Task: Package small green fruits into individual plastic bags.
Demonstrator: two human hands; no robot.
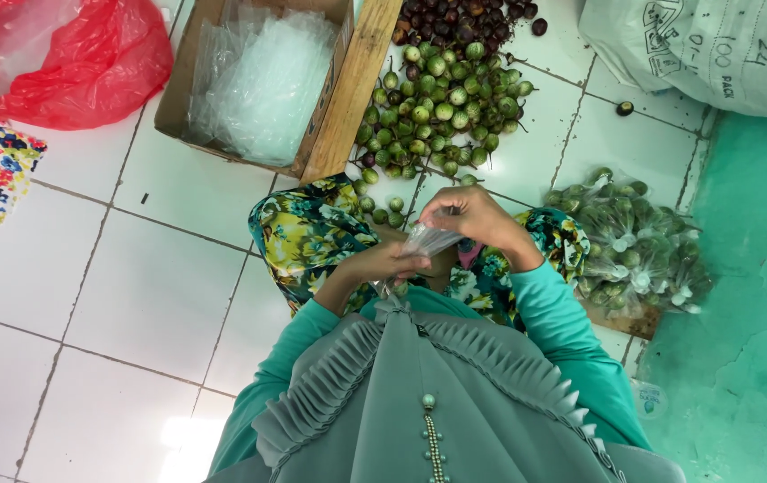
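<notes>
My left hand (pixel 383 262) and my right hand (pixel 473 217) both grip a small clear plastic bag (pixel 428 240) over my lap, which is covered by floral cloth (pixel 312 233). The right hand pinches the bag's top; the left holds its lower end. What is inside the bag is hidden. Just beyond my hands lies a heap of small round green eggplants (pixel 442 103) on the white tiled floor, with a few loose ones near my knee.
Filled clear bags of green eggplants (pixel 634 241) pile up at my right. A cardboard box of empty clear bags (pixel 263 80) sits far left beside a wooden plank (pixel 352 89). Dark purple fruits (pixel 460 18) lie at the top, with a red plastic bag (pixel 70 58) and a white sack (pixel 715 54).
</notes>
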